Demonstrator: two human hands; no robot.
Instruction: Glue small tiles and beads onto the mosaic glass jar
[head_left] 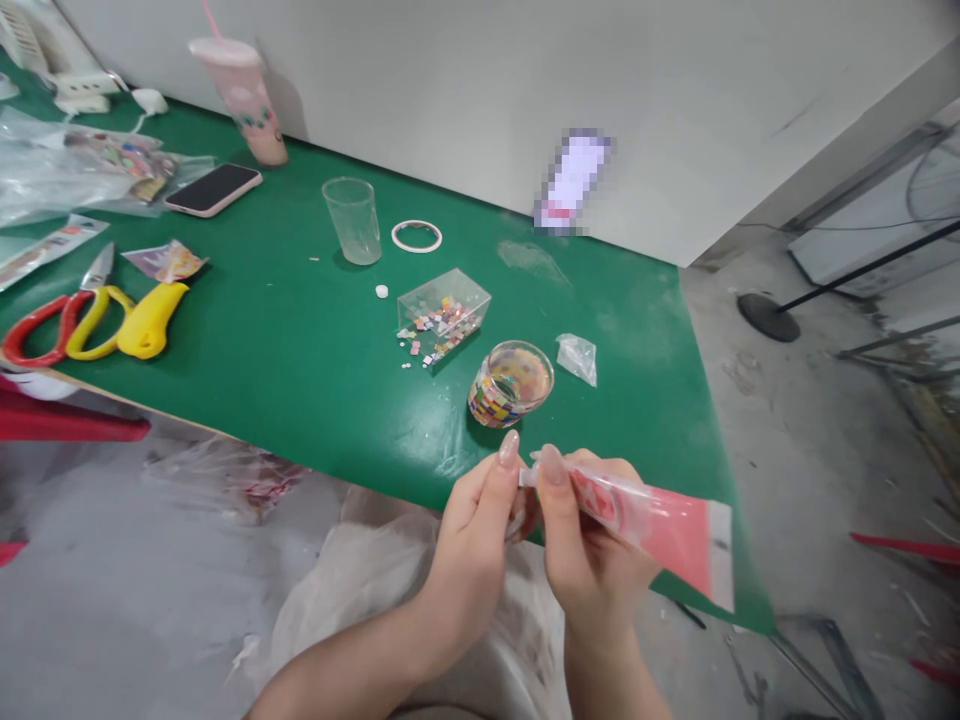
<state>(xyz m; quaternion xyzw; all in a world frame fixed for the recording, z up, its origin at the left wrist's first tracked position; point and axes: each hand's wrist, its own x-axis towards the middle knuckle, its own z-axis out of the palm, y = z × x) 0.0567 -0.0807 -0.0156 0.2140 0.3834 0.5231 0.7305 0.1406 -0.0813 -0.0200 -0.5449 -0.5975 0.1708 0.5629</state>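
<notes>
Hands at the near table edge, things spread leftward and far across the table (315,340).

Both hands meet at the near edge, the left hand (480,530) touching the right hand (592,550), with a packet (660,525) held between them and reaching out to the right. Just beyond the hands stands a tiled jar (511,384); a small bag (577,357) lies to its right, and a clear box (444,315) of tiles to its far left. Farther off stand a cup (352,220) and, right of it, a ring (416,236). A phone (213,189) and a lidded tumbler (244,100) sit at the far left, while scissors (60,320) and a cutter (150,320) lie at the near left.
</notes>
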